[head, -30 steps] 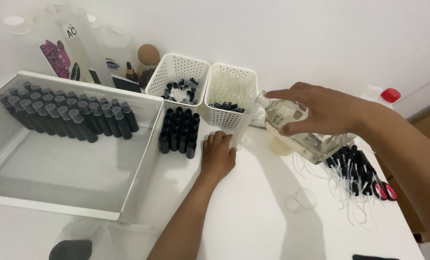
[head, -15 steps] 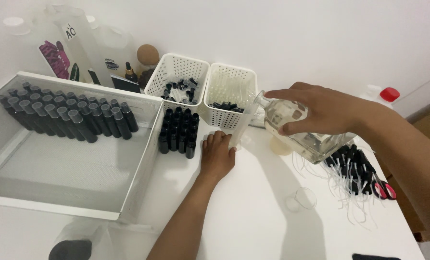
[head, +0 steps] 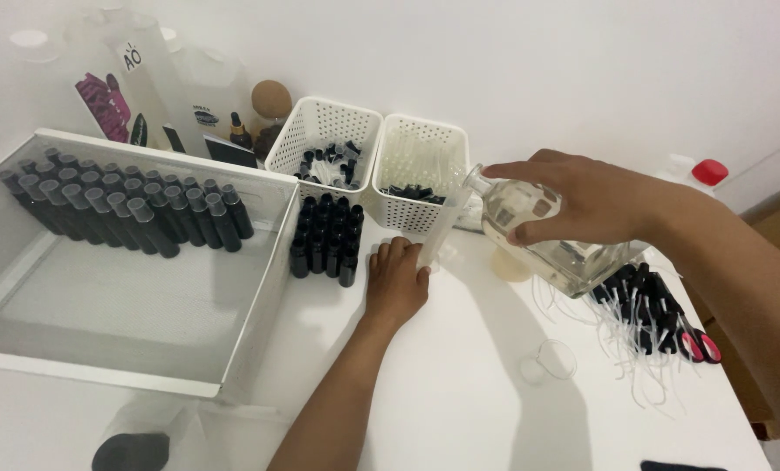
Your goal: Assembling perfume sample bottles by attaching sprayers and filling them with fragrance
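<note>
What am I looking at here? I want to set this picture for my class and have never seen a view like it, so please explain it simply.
There is no machine: a camera worn on a person's head looks down at their own two bare hands over a white table. The right hand tilts a clear glass bottle of clear liquid. The left hand rests on the table, its fingers by a slim clear tube below the bottle's mouth. Nearby stand a cluster of small black bottles, two white baskets, a white tray with more dark bottles, and, on the right, a pile of black caps with thin tubes.
</note>
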